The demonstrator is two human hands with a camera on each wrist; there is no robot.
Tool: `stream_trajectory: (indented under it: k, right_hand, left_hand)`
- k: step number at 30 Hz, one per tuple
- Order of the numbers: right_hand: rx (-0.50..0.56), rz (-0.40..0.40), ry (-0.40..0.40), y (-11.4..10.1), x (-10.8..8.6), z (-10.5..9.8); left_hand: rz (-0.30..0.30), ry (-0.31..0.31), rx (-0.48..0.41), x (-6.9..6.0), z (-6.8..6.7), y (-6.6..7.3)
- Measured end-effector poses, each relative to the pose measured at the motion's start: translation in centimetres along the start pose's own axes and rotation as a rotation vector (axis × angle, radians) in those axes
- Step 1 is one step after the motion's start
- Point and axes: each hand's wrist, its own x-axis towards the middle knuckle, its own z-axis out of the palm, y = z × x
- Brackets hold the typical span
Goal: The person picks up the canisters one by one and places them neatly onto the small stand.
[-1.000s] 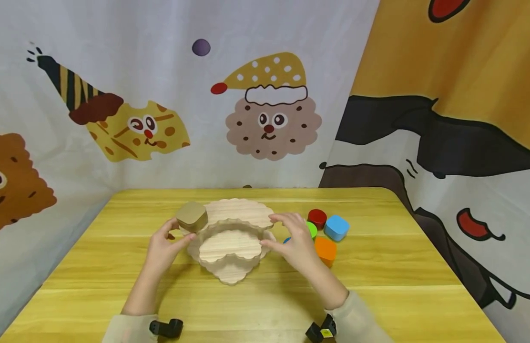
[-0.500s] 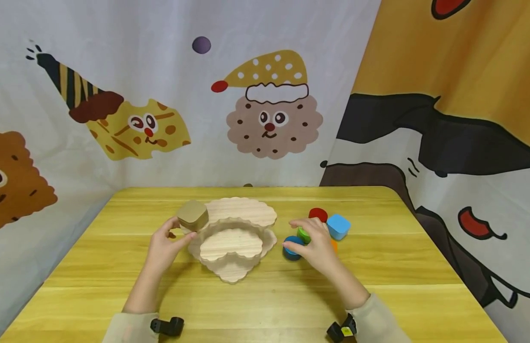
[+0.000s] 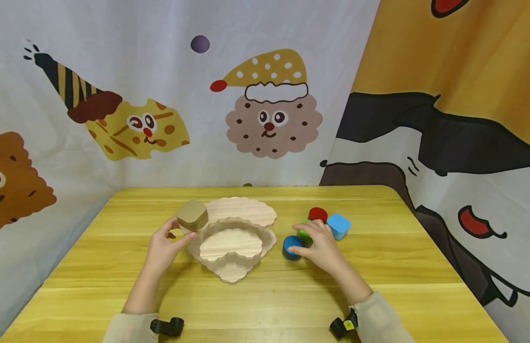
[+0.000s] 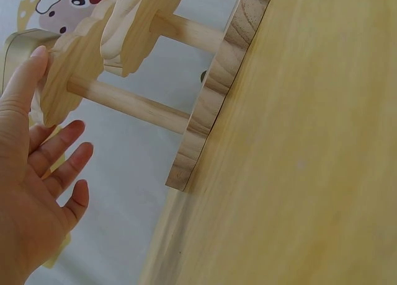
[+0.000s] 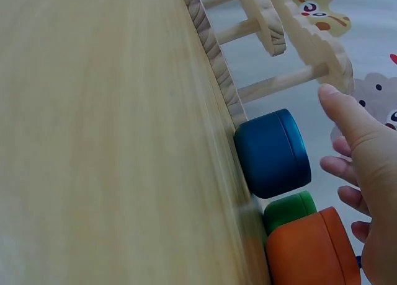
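A tiered wooden stand point(image 3: 241, 209) with scalloped edges stands on the table, its shelves held on round posts point(image 4: 130, 105). On the left end of its top tier sits a gold lidded tin point(image 3: 192, 215). My left hand point(image 3: 162, 245) pinches this tin low down between thumb and index finger, the other fingers spread below the tier. My right hand point(image 3: 321, 247) hovers with parted fingers over a blue round tin point(image 3: 292, 248) and a green tin point(image 3: 304, 237). Its thumb point(image 5: 347, 111) is apart from the blue tin. An orange tin point(image 5: 307, 251) shows beneath that hand in the right wrist view.
Behind the right hand stand a red round tin point(image 3: 318, 214) and a light blue squarish tin point(image 3: 339, 226). The wooden table point(image 3: 248, 309) ends at a printed curtain point(image 3: 162, 47) behind it. Both wrists wear black cameras.
My right hand has left the right side of the wooden stand and moved right, over the blue and green tins. The left hand has stayed at the gold tin.
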Motion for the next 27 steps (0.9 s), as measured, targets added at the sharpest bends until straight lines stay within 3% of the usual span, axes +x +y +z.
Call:
stream_trajectory:
  k: [10,27]
  right_hand:
    - [-0.07,-0.06,-0.055,0.75,-0.25,0.31]
    - [-0.102,-0.025,-0.132,0.5,-0.2,0.38]
  left_hand:
    - [0.008,0.0,-0.014,0.0,0.06,0.05]
    - [0.026,0.004,-0.002,0.06,0.01,-0.01]
